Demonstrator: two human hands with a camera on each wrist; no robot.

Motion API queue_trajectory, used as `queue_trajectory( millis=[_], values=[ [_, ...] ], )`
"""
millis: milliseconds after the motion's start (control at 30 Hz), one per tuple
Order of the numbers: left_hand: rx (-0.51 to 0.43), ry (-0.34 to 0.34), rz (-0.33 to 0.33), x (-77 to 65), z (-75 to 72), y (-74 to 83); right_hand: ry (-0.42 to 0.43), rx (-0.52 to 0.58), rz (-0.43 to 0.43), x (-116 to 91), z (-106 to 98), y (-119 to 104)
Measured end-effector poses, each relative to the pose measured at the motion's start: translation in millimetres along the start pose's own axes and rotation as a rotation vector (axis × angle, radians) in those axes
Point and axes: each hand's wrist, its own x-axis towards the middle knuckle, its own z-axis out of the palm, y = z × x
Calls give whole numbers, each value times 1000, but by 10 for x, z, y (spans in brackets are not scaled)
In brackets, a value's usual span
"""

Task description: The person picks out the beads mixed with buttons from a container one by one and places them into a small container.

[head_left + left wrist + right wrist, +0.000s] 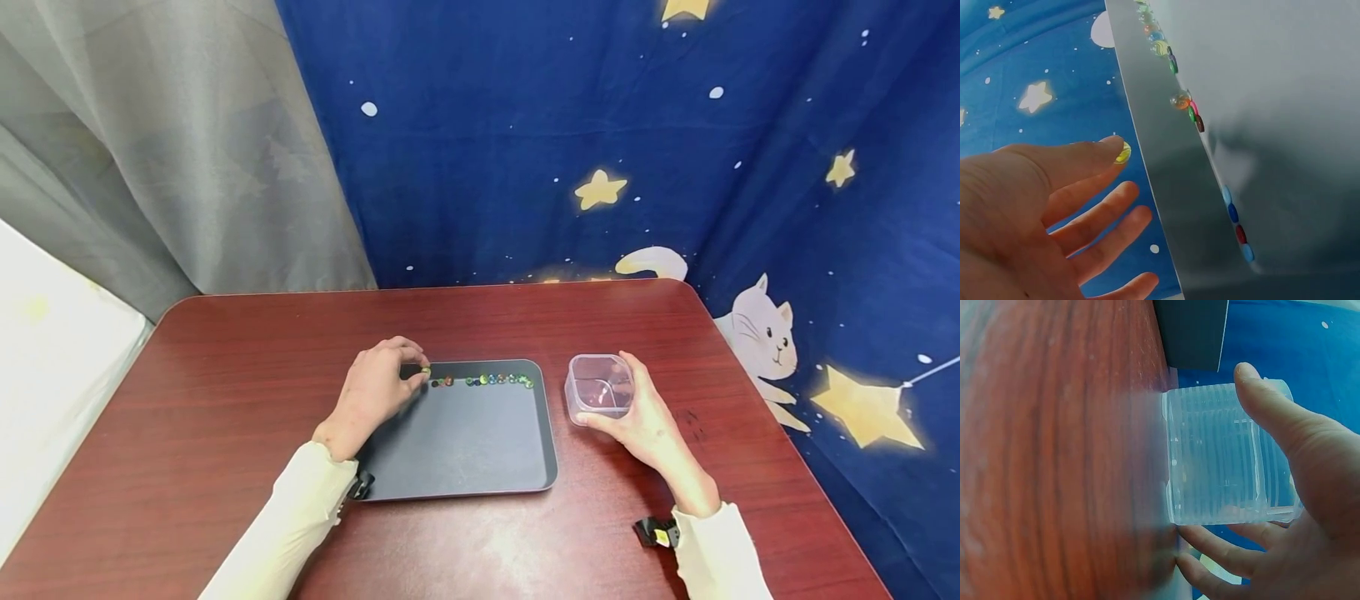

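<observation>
My left hand [372, 389] is over the far left part of a dark grey tray [465, 442]. Between its thumb and forefinger it pinches a yellow-and-clear glass marble [1124, 153], while the other fingers spread apart in the left wrist view. Along the tray's far edge lie several glass marbles [1180, 100] and small flat oval pieces [1232, 213] in red, blue, green and brown. My right hand [651, 427] grips a clear square plastic box [1210, 456], thumb on one side and fingers on the other. The box stands on the table just right of the tray.
The reddish-brown wooden table [255, 375] extends around the tray and box. Behind it hang a blue star-patterned curtain [495, 167] and a grey curtain [150, 125]. A black strap [657, 532] is at my right wrist.
</observation>
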Motion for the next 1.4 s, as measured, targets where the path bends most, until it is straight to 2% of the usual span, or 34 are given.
queue_trajectory(
  millis=[267, 567, 867, 1133, 1400],
  values=[
    [-55, 50, 30, 14, -32, 101, -7, 20, 10, 14, 8, 12],
    [-109, 72, 70, 39, -60, 241, -84, 33, 45, -18, -57, -2],
    [-116, 61, 76, 67, -78, 321, -84, 73, -25, -24, -83, 51],
    [-138, 54, 64, 75, -41, 358, -87, 69, -28, -15, -57, 92],
    [-151, 40, 67, 98, -5, 462, -91, 52, -19, -18, -67, 92]
  ],
)
